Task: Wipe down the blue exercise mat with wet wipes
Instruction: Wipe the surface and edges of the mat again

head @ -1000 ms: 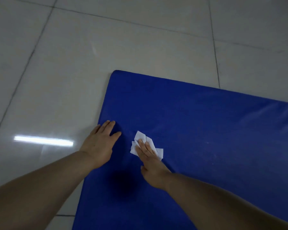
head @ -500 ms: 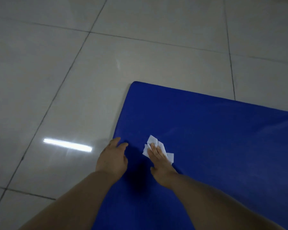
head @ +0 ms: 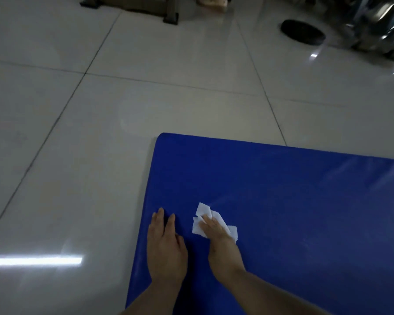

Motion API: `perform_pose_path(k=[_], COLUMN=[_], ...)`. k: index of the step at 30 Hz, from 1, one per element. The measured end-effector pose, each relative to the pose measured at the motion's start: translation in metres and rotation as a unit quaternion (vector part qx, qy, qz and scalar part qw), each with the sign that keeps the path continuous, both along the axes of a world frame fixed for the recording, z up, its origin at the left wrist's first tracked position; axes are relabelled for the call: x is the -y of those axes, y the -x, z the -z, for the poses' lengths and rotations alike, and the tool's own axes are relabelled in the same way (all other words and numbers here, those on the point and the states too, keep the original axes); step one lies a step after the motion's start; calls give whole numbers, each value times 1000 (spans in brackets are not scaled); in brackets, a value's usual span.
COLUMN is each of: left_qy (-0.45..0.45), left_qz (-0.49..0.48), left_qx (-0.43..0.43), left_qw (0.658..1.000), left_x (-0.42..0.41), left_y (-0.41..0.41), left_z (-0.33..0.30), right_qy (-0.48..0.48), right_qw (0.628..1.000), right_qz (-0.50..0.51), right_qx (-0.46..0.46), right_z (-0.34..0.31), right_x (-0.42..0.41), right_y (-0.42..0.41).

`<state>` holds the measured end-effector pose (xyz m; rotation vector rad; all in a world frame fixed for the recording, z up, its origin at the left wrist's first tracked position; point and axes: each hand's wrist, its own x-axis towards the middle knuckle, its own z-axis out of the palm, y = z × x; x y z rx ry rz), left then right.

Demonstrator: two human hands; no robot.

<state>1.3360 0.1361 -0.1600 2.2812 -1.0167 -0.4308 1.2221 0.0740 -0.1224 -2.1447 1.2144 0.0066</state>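
The blue exercise mat (head: 293,201) lies flat on the tiled floor, its far left corner in the middle of the view. A crumpled white wet wipe (head: 201,214) lies on the mat near its left edge. My right hand (head: 221,246) presses flat on the wipe with straight fingers. Just to its left, my left hand (head: 166,246) rests flat on the mat beside the edge, fingers straight, holding nothing.
Glossy grey floor tiles (head: 100,155) surround the mat. At the far edge stand dark frame feet (head: 171,18), a black round disc (head: 301,31) on the floor and shiny metal equipment (head: 380,23) at the top right.
The view has tilted up, revealing objects at the far side of the floor. Both hands stay flat on the mat; the right hand and wipe have shifted only slightly.
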Motion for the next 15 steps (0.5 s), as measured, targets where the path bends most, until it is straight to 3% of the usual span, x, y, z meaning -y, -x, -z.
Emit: perform_pose_path(k=[7,11,15], left_qy=[-25,-21,52], left_qz=[65,95,103], left_qx=[-15,9,-10], left_qw=[997,995,993], left_x=[-8,-11,-17], left_y=[-11,-15,-12], left_z=[-12,-11,-6], right_qy=[-142,-95,8], right_qw=[971,945,870], right_qz=[194,302,447], right_qx=[5,87,208], right_z=[-35,-31,-14], right_x=[-7,-8,0], right_y=[-31,-17,16])
